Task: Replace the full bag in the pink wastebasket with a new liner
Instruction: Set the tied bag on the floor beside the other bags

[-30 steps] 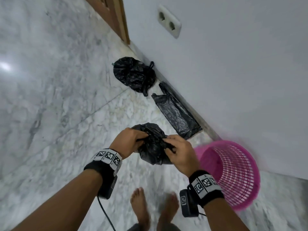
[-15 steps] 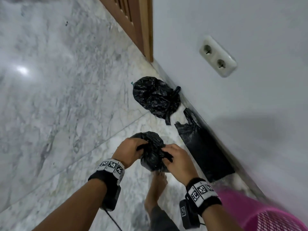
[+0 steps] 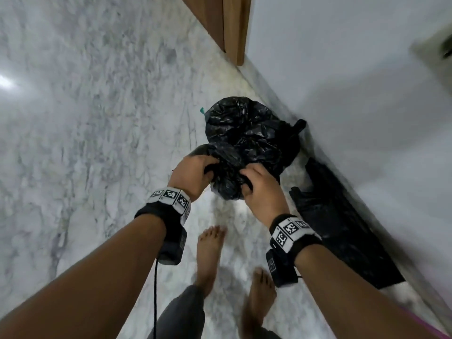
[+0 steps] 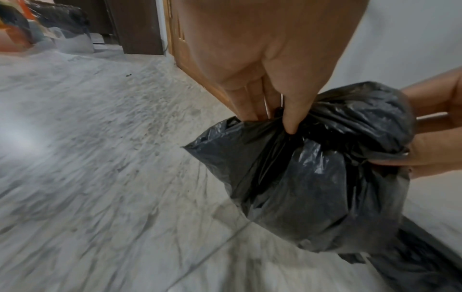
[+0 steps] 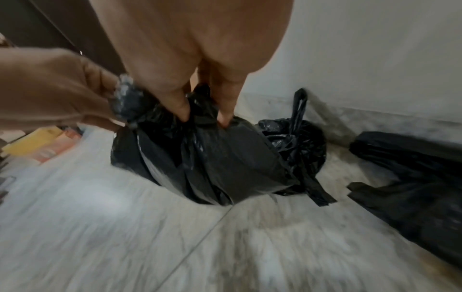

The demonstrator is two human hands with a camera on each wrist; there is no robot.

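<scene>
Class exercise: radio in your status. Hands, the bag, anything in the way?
Left hand and right hand both grip the full bag, held off the floor. Tied bag on the floor just ahead; flat liner along the wall. Wastebasket barely in view.

Hidden or unclear, as I see it:
- Thin pink sliver (image 3: pixel 433 330), lower right corner of my head view: cut by the edge, unidentifiable.
- White wall fitting (image 3: pixel 437 48), upper right: motion-smeared, cropped.
- Orange and yellow clutter (image 5: pixel 42 145), left of my right wrist view: blurred.
- My left fingertips (image 4: pixel 252 110): buried in crumpled black plastic bag (image 4: pixel 312 173).
</scene>
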